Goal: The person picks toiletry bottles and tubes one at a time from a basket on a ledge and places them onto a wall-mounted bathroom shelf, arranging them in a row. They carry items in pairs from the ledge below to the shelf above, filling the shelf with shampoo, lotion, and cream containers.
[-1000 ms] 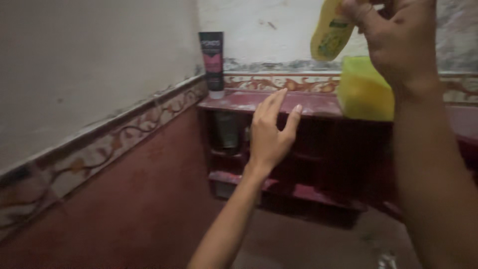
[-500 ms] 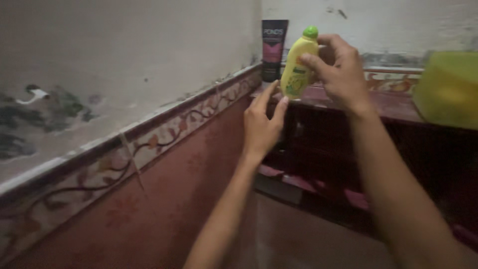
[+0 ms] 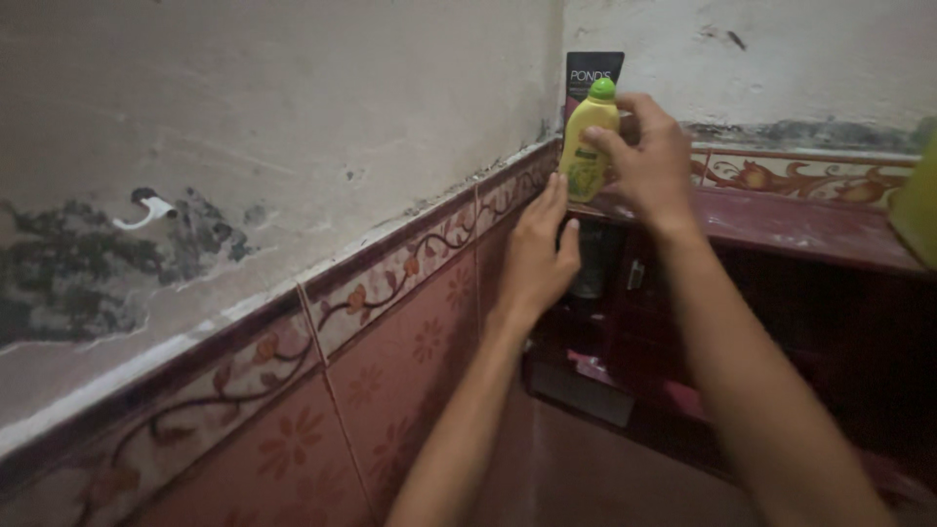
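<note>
Right hand grips yellow bottle at shelf

Dark red shelf w/ compartments below. Black tube upright at its 10 o'clock corner; yellow container at 3 o'clock edge.

I'm seeing a glossy plastic bottle, smooth glazed tiles, rough flaking plaster, and a shiny shelf.

A yellow bottle with a green cap, a black and pink tube, a dark red shelf, and reddish floral-patterned wall tiles.
</note>
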Demonstrator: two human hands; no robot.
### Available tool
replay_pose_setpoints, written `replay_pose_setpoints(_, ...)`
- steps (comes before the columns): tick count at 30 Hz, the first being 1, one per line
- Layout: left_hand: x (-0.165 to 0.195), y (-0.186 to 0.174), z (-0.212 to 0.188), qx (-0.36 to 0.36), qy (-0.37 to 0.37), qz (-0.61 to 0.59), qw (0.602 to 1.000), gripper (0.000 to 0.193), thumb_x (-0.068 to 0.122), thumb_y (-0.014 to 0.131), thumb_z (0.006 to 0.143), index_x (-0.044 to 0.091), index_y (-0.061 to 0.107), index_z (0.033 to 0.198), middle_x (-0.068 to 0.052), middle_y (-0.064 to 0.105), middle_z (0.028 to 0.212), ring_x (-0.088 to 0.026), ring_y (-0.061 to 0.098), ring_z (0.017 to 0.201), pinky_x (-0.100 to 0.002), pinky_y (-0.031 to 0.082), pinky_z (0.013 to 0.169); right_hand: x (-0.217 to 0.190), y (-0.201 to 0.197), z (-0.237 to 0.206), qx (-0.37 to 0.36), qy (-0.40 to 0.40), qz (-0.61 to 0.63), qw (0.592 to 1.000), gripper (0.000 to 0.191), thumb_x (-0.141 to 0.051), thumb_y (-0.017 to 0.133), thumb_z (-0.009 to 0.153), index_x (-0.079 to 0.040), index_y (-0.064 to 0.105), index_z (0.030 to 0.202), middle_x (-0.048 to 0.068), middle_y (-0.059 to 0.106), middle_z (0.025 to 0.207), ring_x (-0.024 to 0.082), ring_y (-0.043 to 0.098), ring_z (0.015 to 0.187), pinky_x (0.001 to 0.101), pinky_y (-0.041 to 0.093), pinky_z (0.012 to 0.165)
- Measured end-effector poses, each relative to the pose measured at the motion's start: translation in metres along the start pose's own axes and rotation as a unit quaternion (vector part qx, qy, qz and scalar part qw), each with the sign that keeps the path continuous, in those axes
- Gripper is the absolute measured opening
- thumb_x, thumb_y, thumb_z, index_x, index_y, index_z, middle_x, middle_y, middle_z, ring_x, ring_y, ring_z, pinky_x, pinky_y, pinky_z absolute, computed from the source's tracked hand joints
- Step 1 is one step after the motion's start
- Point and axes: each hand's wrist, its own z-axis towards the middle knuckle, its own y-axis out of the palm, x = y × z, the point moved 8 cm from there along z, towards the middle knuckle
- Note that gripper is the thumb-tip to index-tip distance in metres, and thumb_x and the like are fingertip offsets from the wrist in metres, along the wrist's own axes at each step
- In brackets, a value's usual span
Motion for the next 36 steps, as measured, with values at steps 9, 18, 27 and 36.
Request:
replay_pose_setpoints(9,-0.017,0.013,0.01,0.022,-0.003,0.045,0.999,0.049,0.016,0.056,0.101,-0.012,0.053,0.141,-0.03,0.057,0.145,-0.041,0.054,0.138,-0.048,0.036,0.123,0.011,0.015,0.002,0.013,-0.058,-0.073,0.996,0.04,-0.013,0.086,0.085,-0.002,0.07,0.12,0.013,0.078,0.105,0.019,0.077,0.092,0.0342,0.062,0.081)
replay_pose_setpoints(18,-0.016,0.014,0.014,0.033,-0.018,0.046,0.998,0.047,0.017,0.056,0.1,-0.012,0.057,0.137,-0.031,0.059,0.141,-0.043,0.057,0.133,-0.048,0.038,0.12,0.032,0.011,-0.009,-0.02,0.021,-0.086,0.996,0.061,-0.012,0.09,0.075,-0.002,0.064,0.129,0.012,0.076,0.105,0.018,0.074,0.087,0.0354,0.061,0.073)
replay_pose_setpoints(27,-0.03,0.019,0.035,0.04,-0.082,0.006,0.996,0.042,0.012,0.057,0.097,-0.009,0.059,0.134,-0.032,0.068,0.117,-0.046,0.068,0.107,-0.052,0.055,0.093,0.037,0.02,-0.007,-0.093,0.049,-0.084,0.991,0.06,-0.011,0.087,0.076,0.0,0.06,0.129,0.014,0.077,0.109,0.018,0.076,0.091,0.0351,0.06,0.077)
replay_pose_setpoints(36,-0.053,0.029,0.05,-0.012,-0.168,-0.033,0.985,0.049,0.004,0.055,0.091,-0.003,0.056,0.14,-0.033,0.069,0.104,-0.045,0.069,0.103,-0.051,0.054,0.088,0.044,0.029,0.0,-0.105,0.082,-0.093,0.987,0.053,-0.009,0.089,0.072,-0.003,0.068,0.121,0.012,0.079,0.102,0.021,0.077,0.09,0.0366,0.059,0.08)
